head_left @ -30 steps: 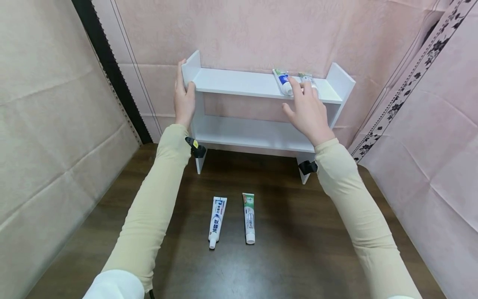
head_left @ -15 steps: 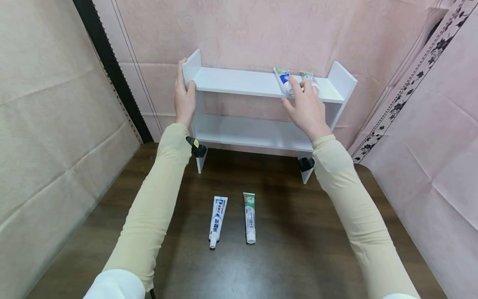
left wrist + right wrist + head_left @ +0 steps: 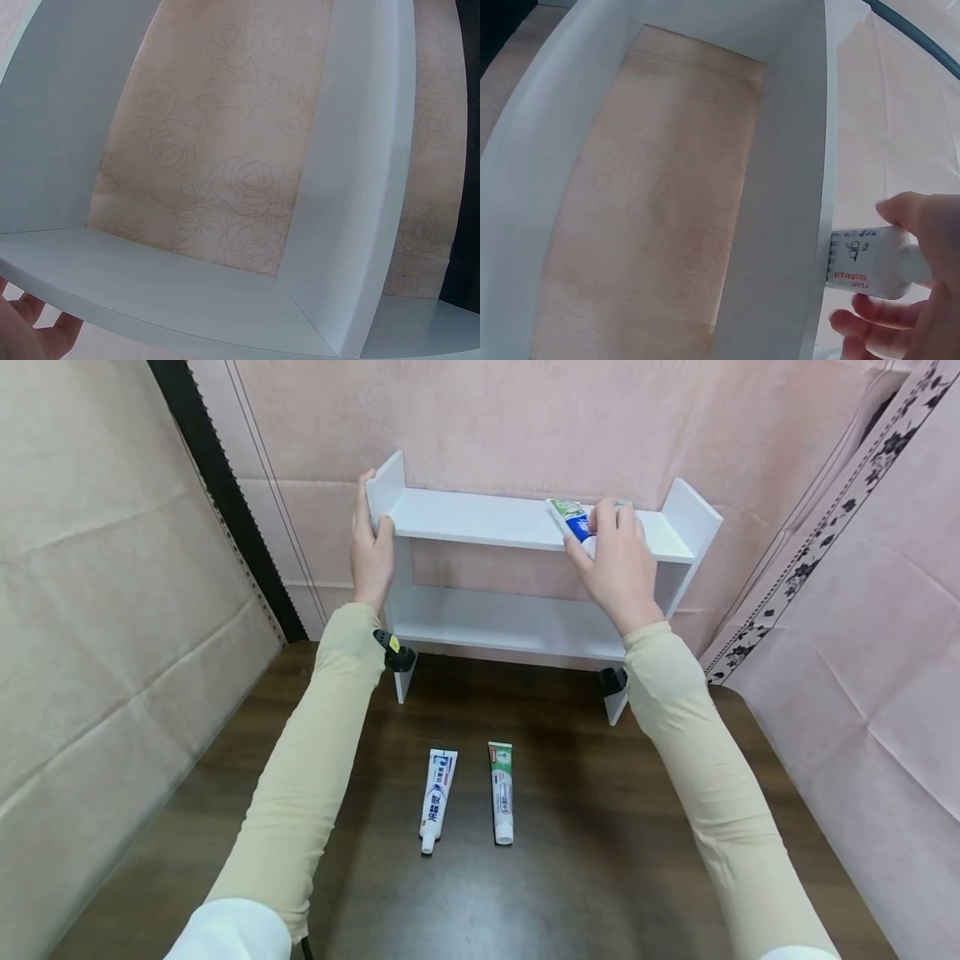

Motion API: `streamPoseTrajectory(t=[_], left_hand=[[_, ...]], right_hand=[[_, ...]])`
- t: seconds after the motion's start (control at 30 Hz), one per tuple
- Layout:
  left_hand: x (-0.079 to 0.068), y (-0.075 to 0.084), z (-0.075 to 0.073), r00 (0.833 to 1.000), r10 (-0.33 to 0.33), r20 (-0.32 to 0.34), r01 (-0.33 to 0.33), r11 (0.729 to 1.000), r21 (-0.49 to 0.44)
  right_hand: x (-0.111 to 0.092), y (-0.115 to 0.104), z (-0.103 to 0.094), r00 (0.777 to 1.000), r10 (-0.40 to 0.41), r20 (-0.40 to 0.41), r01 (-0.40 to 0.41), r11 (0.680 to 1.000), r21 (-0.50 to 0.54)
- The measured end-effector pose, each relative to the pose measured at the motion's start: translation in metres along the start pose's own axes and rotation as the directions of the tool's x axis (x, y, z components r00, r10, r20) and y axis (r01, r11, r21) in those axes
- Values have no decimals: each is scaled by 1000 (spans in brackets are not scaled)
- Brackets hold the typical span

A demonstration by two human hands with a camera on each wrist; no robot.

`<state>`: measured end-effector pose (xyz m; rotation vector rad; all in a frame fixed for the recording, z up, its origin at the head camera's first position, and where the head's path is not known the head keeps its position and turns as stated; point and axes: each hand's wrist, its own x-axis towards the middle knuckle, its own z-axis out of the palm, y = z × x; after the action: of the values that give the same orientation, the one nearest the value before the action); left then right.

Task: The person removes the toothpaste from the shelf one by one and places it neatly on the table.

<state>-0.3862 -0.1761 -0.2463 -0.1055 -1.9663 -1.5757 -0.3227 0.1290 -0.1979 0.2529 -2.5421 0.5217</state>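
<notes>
A white two-tier shelf (image 3: pixel 480 518) stands at the back of the table. My left hand (image 3: pixel 372 547) grips its left side panel, thumb at the front edge and fingers along the outside; bent fingers (image 3: pixel 52 334) show beyond the panel in the left wrist view. On the upper tier, my right hand (image 3: pixel 618 564) holds a blue, green and white toothpaste tube (image 3: pixel 577 522) between thumb and fingers. Its white cap end (image 3: pixel 885 262) points into the palm in the right wrist view. Another tube on that tier is mostly hidden behind the right fingers.
Two more toothpaste tubes lie on the dark wooden table: a white and blue one (image 3: pixel 437 797) and a green and white one (image 3: pixel 502 793). The lower tier (image 3: pixel 502 622) sits beneath the hands. Fabric-covered walls (image 3: pixel 525 427) enclose the back and sides.
The right thumb and fingers have closed around the blue-labelled toothpaste tube, which has turned slightly. The right hand now covers most of the other tube. The left hand stays on the shelf's side.
</notes>
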Motion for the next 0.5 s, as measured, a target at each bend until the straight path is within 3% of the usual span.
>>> streamPoseTrajectory(t=[0.23,0.5], left_hand=[[0,0,0,1000,-8,-5,8,1000,-3],[-1,1,0,1000,-5,-2,5,1000,-4]], right_hand=[[1,0,1,994,47,99,-41,997,-58],[-2,2,2,999,8,35,-6,999,-52]])
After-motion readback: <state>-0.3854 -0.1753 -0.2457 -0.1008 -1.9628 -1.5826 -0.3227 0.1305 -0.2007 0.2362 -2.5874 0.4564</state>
